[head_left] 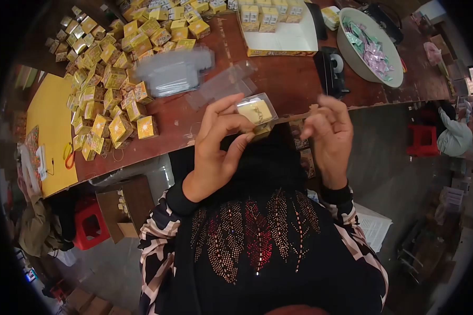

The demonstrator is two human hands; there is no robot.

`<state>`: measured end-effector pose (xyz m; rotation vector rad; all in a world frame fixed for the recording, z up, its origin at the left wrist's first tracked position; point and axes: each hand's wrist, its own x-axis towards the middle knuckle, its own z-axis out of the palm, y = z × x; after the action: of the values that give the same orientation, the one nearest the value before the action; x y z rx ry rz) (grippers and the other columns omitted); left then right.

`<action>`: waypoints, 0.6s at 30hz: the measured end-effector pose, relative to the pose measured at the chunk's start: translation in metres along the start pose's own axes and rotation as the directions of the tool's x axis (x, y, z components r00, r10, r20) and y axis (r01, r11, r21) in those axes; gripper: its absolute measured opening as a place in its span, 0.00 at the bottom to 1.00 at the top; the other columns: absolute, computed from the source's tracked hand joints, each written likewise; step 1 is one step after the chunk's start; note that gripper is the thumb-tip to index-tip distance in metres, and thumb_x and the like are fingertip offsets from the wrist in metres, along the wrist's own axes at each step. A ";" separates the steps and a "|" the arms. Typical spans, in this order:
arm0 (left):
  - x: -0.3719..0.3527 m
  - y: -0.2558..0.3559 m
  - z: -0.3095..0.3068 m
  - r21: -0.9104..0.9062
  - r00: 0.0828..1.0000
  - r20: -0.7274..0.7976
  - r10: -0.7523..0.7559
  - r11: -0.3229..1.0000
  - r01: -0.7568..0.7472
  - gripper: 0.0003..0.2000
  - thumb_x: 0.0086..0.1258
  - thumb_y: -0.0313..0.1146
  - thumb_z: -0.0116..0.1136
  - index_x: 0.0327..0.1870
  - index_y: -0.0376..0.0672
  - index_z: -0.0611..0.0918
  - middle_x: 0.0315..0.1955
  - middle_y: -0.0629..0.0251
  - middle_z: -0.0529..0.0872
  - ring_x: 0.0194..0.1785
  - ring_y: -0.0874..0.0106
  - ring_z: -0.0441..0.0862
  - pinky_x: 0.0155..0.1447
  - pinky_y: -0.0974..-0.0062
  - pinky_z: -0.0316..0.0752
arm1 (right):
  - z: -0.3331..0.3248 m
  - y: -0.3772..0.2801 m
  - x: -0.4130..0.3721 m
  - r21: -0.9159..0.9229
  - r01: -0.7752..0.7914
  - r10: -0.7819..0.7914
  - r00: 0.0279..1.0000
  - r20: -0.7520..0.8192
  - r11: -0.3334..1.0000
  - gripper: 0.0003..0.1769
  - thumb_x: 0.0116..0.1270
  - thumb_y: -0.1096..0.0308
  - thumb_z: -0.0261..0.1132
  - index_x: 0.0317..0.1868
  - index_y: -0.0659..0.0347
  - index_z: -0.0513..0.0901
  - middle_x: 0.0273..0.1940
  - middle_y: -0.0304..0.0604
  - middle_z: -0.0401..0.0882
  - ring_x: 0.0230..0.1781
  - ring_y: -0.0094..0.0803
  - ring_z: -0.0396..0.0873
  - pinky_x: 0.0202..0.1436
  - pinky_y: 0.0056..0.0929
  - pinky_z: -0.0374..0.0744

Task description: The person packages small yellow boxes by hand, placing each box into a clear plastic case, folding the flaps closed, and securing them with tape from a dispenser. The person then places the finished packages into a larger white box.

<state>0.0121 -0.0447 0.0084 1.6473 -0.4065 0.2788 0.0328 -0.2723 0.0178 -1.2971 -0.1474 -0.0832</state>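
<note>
My left hand (218, 139) is closed on a small yellow box (256, 112) with a clear plastic cover around it, held just past the table's front edge. Thumb and fingers grip it from the left side. Apart from the box, to its right, my right hand (328, 131) is raised with its fingers curled in toward the thumb. Its fingertips are blurred, and whatever they may pinch cannot be made out. Flat clear plastic sleeves (173, 73) lie stacked on the table beyond my left hand, with looser sheets (223, 84) beside them.
Many small yellow boxes (113, 79) are heaped on the left of the table (284, 94). An open carton (278, 42) holds boxes at the back. A black tape dispenser (328, 71) and a bowl (397, 79) of small packets stand right. A person (457, 134) sits far right.
</note>
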 end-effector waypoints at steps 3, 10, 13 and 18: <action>0.000 0.002 0.004 0.158 0.995 -0.045 0.092 0.984 -0.084 0.11 0.62 0.15 0.65 0.44 0.38 0.83 0.64 0.48 0.73 0.60 0.56 0.82 0.59 0.67 0.80 | 0.034 0.001 -0.011 0.095 -0.145 0.134 0.985 0.111 0.985 0.35 0.72 0.74 0.64 0.75 0.66 0.60 0.32 0.44 0.80 0.27 0.25 0.79 0.33 0.22 0.81; -0.002 -0.004 0.001 0.427 0.940 -0.019 0.340 0.853 -0.300 0.14 0.55 0.14 0.66 0.40 0.42 0.85 0.61 0.47 0.76 0.61 0.48 0.81 0.55 0.62 0.82 | 0.047 0.014 -0.010 0.164 -0.284 0.252 0.948 0.195 0.945 0.29 0.73 0.76 0.63 0.72 0.65 0.63 0.37 0.45 0.84 0.31 0.25 0.83 0.37 0.23 0.84; -0.003 -0.004 -0.002 0.477 0.926 0.001 0.376 0.814 -0.331 0.15 0.54 0.14 0.66 0.41 0.43 0.86 0.61 0.48 0.77 0.61 0.49 0.81 0.54 0.62 0.82 | 0.046 0.013 -0.007 0.152 -0.305 0.271 0.939 0.213 0.940 0.29 0.73 0.75 0.64 0.70 0.64 0.65 0.37 0.44 0.84 0.32 0.25 0.83 0.37 0.23 0.84; -0.008 -0.003 -0.004 0.399 0.967 0.013 0.254 0.885 -0.238 0.12 0.60 0.15 0.67 0.44 0.37 0.83 0.63 0.44 0.73 0.62 0.51 0.80 0.64 0.61 0.79 | 0.041 0.019 -0.001 -0.327 -0.163 0.215 0.968 0.130 0.931 0.26 0.69 0.74 0.70 0.64 0.65 0.71 0.41 0.46 0.83 0.34 0.25 0.83 0.37 0.21 0.83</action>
<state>0.0061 -0.0392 0.0028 1.9864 -0.5577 0.6175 0.0320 -0.2274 0.0105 -1.6316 -0.1525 0.1736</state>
